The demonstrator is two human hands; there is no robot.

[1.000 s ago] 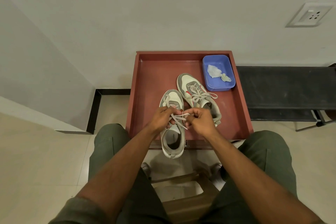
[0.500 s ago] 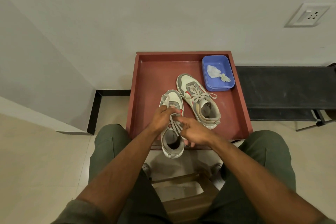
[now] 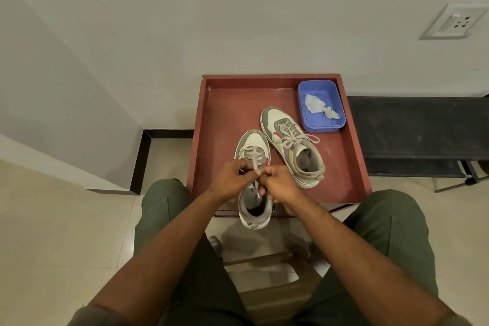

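Bringing right hand (image 3: 280,185) back beside left hand (image 3: 229,181), fingers (image 3: 270,171) of both pinching lace (image 3: 255,159) of near shoe (image 3: 254,210), on red surface (image 3: 225,114)

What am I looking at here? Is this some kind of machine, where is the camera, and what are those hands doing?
There is no machine here: a person is working with two bare hands. The one picture comes from a camera worn on the person's head, looking forward and down, so you see their forearms and knees from above.

In front of them a red tray stands against the wall, with two grey and white shoes on it. The far shoe looks tied in a bow. The near shoe sticks out over the tray's front edge.

The left hand and the right hand meet above the near shoe, each pinching its lace. In the tray's far right corner sits a blue box with a crumpled white wipe in it.
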